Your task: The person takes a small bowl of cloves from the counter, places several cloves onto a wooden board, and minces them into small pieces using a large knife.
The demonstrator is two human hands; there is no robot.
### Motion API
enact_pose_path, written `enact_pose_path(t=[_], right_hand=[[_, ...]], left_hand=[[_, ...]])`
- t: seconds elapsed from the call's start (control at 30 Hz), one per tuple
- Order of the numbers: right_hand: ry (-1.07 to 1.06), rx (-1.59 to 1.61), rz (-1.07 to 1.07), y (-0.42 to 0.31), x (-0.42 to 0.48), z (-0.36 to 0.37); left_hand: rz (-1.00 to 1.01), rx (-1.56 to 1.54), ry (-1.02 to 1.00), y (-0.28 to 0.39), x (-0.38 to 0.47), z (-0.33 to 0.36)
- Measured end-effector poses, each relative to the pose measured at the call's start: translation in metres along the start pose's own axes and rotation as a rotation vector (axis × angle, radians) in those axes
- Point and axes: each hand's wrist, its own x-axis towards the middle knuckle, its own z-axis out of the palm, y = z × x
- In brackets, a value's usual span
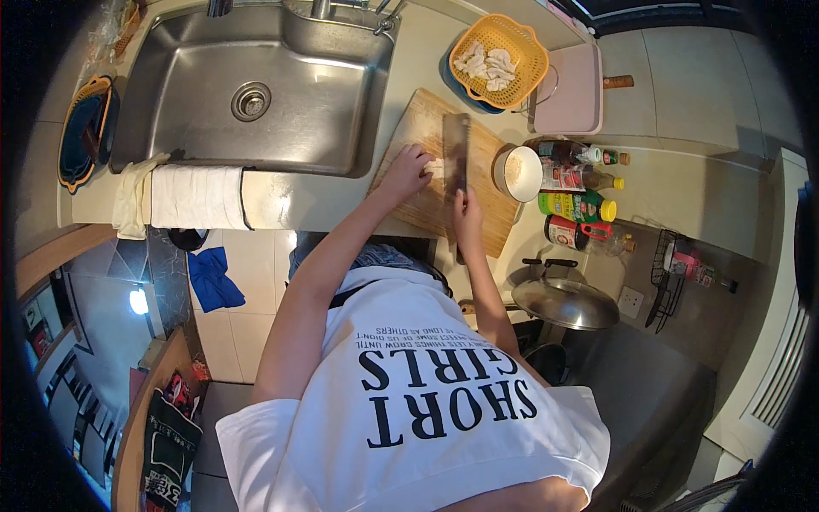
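Observation:
On a wooden cutting board (416, 128), my left hand (408, 171) rests its bent fingers on a small pale piece of food (435, 168). My right hand (468, 214) grips a cleaver (456, 153), whose broad blade stands over the board just right of the food and looks slightly blurred. A white bowl (526, 174) with pale, crumbly contents sits at the board's right edge. Beyond the board, a yellow plastic colander (531, 61) holds several whitish pieces of food (499, 67) and rests on a blue basin (477, 102).
A steel sink (192, 121) lies left of the board, with a white cloth (198, 197) over the counter edge. Several condiment bottles (576, 206) stand right of the bowl. Nearer, a lidded pan (566, 304) sits at the right. A pink tray (569, 89) leans by the wall.

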Motion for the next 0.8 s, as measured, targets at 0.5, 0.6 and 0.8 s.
enact_pose_path(t=[0.5, 0.6, 0.8], right_hand=[[-0.084, -0.121, -0.081, 0.007, 0.006, 0.002], [-0.046, -0.050, -0.107, 0.006, 0.007, -0.001], [-0.092, -0.068, -0.105, 0.008, 0.008, -0.003]], left_hand=[[-0.016, -0.012, -0.028, -0.001, 0.000, 0.000], [-0.022, -0.026, -0.036, 0.000, -0.001, 0.000], [-0.032, -0.020, -0.040, 0.002, 0.000, -0.002]])
